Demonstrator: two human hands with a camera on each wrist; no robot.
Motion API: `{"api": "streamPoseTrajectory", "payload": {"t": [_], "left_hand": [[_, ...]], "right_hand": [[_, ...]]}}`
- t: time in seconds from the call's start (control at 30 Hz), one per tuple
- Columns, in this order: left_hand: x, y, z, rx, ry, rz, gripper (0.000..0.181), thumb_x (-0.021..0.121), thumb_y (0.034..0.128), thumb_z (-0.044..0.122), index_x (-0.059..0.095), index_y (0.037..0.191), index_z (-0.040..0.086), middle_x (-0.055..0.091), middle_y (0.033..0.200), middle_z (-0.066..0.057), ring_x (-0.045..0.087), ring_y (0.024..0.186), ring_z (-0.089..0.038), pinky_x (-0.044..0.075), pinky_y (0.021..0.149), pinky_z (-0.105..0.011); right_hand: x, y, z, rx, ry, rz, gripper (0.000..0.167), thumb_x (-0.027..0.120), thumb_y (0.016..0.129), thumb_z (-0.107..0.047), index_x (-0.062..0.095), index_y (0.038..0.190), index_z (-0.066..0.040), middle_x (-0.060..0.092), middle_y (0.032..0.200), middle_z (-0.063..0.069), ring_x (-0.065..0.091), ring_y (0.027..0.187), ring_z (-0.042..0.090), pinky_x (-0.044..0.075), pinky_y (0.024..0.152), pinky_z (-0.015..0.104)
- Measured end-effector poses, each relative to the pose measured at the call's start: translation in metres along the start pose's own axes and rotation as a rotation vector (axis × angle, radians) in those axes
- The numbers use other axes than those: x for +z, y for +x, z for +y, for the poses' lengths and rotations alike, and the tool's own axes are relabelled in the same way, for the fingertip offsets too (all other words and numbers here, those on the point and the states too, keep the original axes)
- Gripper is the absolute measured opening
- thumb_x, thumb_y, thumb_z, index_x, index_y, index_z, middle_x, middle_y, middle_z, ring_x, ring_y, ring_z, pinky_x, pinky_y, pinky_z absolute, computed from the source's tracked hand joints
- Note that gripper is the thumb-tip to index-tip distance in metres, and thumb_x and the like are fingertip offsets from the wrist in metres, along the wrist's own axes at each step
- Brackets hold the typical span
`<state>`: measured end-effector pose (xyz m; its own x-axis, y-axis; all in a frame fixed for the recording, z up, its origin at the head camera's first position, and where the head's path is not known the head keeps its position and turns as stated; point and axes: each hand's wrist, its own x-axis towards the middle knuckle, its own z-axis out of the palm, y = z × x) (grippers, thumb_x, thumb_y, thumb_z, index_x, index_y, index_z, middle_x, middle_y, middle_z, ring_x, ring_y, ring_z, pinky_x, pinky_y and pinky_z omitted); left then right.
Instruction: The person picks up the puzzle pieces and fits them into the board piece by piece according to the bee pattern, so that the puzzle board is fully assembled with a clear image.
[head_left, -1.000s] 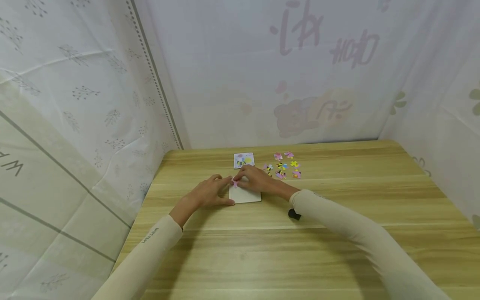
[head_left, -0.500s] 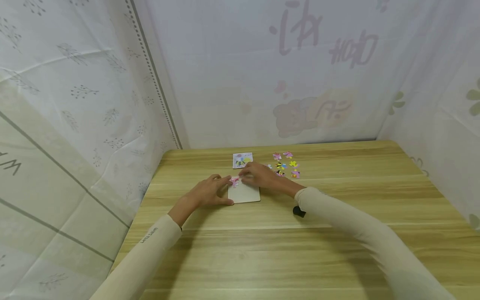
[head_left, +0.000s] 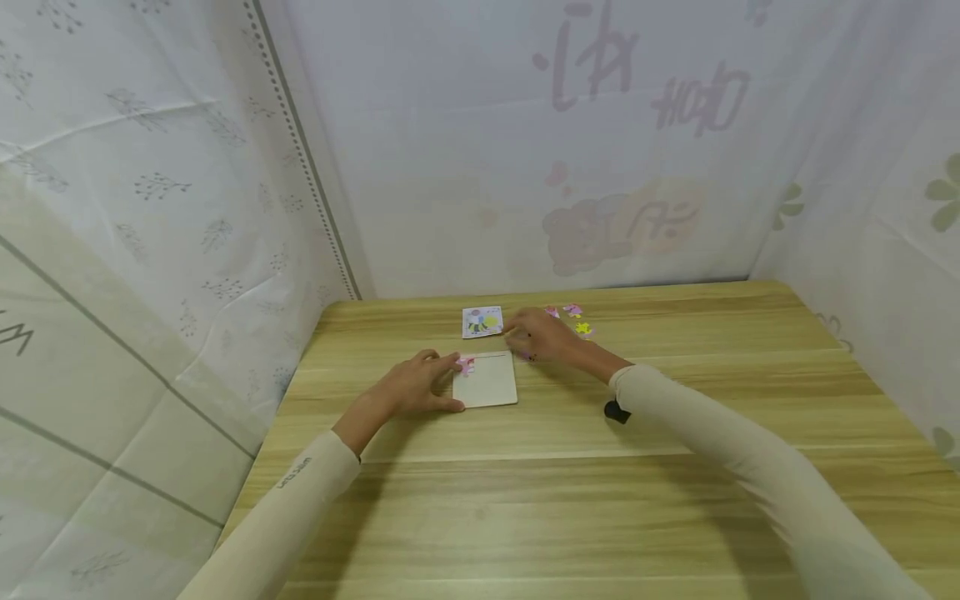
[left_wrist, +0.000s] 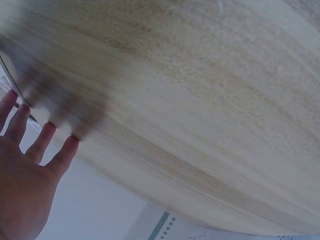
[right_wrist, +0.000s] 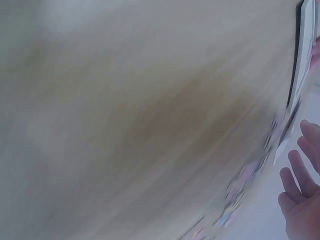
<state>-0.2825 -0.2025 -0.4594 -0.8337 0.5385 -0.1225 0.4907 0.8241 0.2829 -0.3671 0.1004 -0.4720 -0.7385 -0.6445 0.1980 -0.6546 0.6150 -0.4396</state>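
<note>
A square white puzzle board (head_left: pixel 486 387) lies on the table, with a pink puzzle piece (head_left: pixel 467 367) in its upper left corner. My left hand (head_left: pixel 414 387) rests at the board's left side, index fingertip by the piece and thumb at the lower left corner. The left wrist view shows the fingers of this hand (left_wrist: pixel 30 170) spread. Above the loose pieces hovers my right hand (head_left: pixel 543 335), partly covering them. In the right wrist view the fingers of that hand (right_wrist: pixel 302 185) are loosely bent, and nothing shows between them.
A picture card (head_left: pixel 482 322) with a bee lies behind the board. Loose pieces, including a yellow one (head_left: pixel 583 328) and a pink one (head_left: pixel 573 309), lie to the right. A black band (head_left: pixel 617 412) hangs under the right sleeve. Curtains stand around the wooden table (head_left: pixel 480 508).
My right hand has left the board and moved right and back to the loose pieces. The pink piece stays in the board's corner. My left hand keeps its place.
</note>
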Motion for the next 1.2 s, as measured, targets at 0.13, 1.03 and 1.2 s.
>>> {"api": "streamPoseTrajectory", "payload": {"t": [0.13,1.03,1.2], "left_hand": [[0.000,-0.001,-0.001,-0.002,-0.002,-0.002,0.098,0.073,0.0851,0.069,0.039,0.162,0.018,0.048,0.153,-0.022,0.048,0.139,-0.041,0.045,0.102,-0.066],[0.003,0.003,-0.003,0.007,-0.001,-0.002,0.100,0.072,0.0842,0.071,0.040,0.162,0.017,0.049,0.152,-0.021,0.048,0.138,-0.041,0.045,0.101,-0.066],[0.002,0.002,-0.002,-0.001,-0.005,0.000,0.099,0.072,0.0845,0.071,0.039,0.162,0.018,0.048,0.152,-0.022,0.049,0.137,-0.042,0.044,0.100,-0.068]], "right_hand": [[-0.008,-0.004,0.014,0.022,0.016,0.045,0.030,0.071,0.100,-0.015,0.073,0.125,0.001,0.069,0.127,0.016,0.065,0.117,0.032,0.054,0.095,0.046],[-0.032,-0.010,0.065,0.262,-0.076,0.061,0.030,0.073,0.100,-0.024,0.077,0.120,-0.001,0.070,0.104,0.012,0.057,0.087,0.024,0.048,0.070,0.036],[-0.031,-0.004,0.066,0.222,-0.072,0.058,0.027,0.074,0.099,-0.019,0.077,0.118,-0.001,0.076,0.096,0.011,0.057,0.069,0.017,0.044,0.060,0.030]]}}
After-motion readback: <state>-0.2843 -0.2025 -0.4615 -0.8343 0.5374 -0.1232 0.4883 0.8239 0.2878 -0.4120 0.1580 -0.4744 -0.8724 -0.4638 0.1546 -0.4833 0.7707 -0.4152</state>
